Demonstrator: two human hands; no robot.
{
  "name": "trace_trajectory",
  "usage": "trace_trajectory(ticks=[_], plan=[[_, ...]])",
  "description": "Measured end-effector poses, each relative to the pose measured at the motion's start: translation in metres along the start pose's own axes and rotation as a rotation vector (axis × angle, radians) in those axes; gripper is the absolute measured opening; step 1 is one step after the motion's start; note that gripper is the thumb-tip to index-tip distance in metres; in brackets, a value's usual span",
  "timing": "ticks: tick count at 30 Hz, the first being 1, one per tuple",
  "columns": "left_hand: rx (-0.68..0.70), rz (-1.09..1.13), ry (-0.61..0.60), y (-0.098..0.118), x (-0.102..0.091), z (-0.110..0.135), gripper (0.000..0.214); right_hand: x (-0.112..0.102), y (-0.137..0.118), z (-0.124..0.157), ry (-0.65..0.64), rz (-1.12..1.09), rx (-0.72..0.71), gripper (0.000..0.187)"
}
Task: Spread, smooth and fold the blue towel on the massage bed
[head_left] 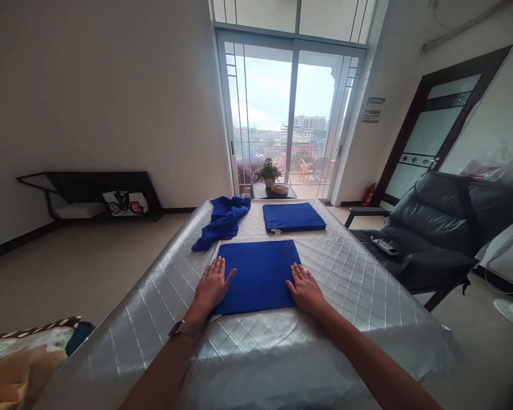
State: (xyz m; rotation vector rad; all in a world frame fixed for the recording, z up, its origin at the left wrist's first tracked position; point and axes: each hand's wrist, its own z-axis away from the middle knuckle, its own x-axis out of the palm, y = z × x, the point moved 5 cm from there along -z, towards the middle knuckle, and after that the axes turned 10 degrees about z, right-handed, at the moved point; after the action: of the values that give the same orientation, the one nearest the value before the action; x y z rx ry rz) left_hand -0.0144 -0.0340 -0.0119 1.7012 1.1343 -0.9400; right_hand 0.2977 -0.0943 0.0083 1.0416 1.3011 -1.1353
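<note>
A folded blue cloth (259, 276) lies flat before me, smooth and nearly rectangular, on the table's silver quilted cover (256, 336). My left hand (214, 285) rests flat over its left edge, thumb spread onto the fabric. At the opposite edge, my right hand (304, 287) lies with fingers stretched out, touching the cloth's right side. Neither hand grips anything. Beyond it to the right is a flat folded blue stack (294, 217) with a white tag at its near edge. A crumpled blue garment (224, 221) sits at the far left of the table.
A potted plant (269, 172) and a small box (279, 189) stand on a chair past the table's far edge. To the right is a black armchair (427, 228) holding a power strip (385, 246). A patterned bundle (29, 364) is at the lower left.
</note>
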Motion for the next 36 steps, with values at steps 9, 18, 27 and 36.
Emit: trace_trajectory(ticks=[9,18,27,36], plan=[[0.351,0.144,-0.223,0.165,0.026,-0.001,0.072,0.000,-0.001,0.000,0.010,-0.015,-0.003,0.068],[0.335,0.180,-0.285,0.191,0.032,0.013,0.072,-0.003,-0.002,0.002,0.007,-0.005,-0.022,0.066],[0.058,-0.066,-0.339,0.044,0.003,0.048,0.072,-0.002,-0.002,0.000,-0.009,-0.022,-0.012,0.070],[-0.036,-0.061,-0.321,0.027,-0.021,0.081,0.084,-0.013,-0.002,0.008,0.099,0.071,-0.004,0.065]])
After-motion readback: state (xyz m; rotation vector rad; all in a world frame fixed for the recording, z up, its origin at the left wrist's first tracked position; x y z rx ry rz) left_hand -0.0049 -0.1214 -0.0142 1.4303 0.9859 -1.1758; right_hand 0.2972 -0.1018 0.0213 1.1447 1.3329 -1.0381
